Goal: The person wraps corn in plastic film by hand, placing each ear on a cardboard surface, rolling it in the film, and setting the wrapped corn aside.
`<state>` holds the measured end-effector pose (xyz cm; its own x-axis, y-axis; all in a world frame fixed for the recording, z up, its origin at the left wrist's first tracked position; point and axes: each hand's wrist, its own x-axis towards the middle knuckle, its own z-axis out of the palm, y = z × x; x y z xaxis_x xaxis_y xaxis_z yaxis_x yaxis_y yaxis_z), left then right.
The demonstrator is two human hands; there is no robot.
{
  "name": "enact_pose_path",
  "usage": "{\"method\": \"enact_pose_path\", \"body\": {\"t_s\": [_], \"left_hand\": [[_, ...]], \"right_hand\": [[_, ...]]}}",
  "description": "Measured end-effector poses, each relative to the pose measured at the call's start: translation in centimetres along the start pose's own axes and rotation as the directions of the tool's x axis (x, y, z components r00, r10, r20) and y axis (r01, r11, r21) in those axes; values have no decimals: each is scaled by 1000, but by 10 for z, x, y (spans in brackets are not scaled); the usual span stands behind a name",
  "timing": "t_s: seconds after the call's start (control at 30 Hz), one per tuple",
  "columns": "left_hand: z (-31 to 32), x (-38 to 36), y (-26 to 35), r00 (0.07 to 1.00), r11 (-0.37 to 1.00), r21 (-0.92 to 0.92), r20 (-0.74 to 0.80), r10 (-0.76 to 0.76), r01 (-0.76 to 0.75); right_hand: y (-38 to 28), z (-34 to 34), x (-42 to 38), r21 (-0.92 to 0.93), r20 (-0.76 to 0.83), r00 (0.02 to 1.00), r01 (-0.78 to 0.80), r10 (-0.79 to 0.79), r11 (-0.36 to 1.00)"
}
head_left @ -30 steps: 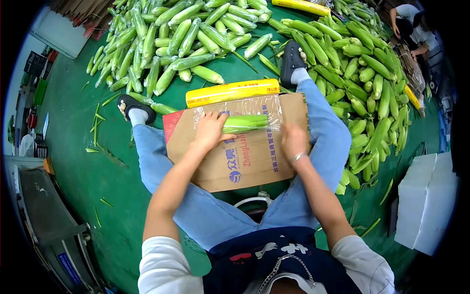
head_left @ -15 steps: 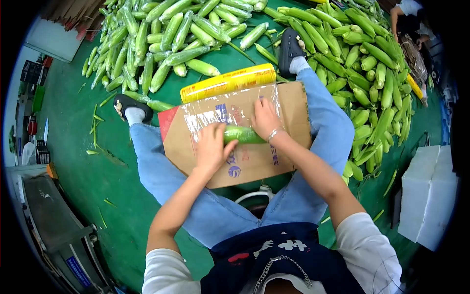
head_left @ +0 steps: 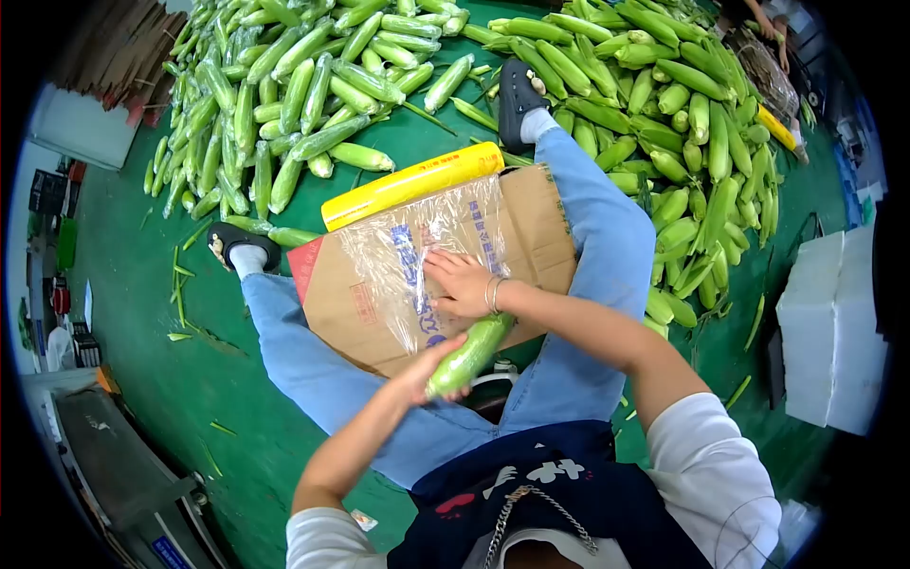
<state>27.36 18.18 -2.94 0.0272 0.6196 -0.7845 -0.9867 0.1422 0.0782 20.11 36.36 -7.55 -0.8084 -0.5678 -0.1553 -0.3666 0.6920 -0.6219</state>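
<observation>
Corn (head_left: 256, 104) is lying heaped on the green floor (head_left: 133, 284) at the far left. Nearer, the left hand (head_left: 428, 372) is pinching a wrapped cob (head_left: 469, 354) (tilted, just off the cardboard's (head_left: 365, 308) near edge). The right hand (head_left: 462, 283) is pressing flat, fingers spread, on the plastic film (head_left: 408, 247) below the yellow roll (head_left: 412, 183).

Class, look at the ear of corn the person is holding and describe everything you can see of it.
The ear of corn is long, pale green and glossy, seemingly wrapped in clear film. It lies tilted, its lower end gripped by the left hand, its upper end near the right hand, which presses on the film sheet. It sits at the near edge of the cardboard on the person's lap.
</observation>
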Motion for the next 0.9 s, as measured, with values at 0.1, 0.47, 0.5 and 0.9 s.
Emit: {"method": "enact_pose_path", "body": {"t_s": [0.1,0.47,0.5,0.9], "left_hand": [[-4,-5,-67,948,974,-76,258,-186,211],[82,-32,-119,955,973,118,200,-221,200],[122,-25,-101,857,922,203,347,-381,328],[315,59,-190,592,758,467,478,-650,455]], "right_hand": [[-1,2,-13,102,-123,991,63,-50,993],[-142,-53,-277,812,164,932,59,323,-581],[-146,-55,-304,687,-153,867,438,475,-579],[-185,-97,-517,747,-230,-245,576,942,332]]}}
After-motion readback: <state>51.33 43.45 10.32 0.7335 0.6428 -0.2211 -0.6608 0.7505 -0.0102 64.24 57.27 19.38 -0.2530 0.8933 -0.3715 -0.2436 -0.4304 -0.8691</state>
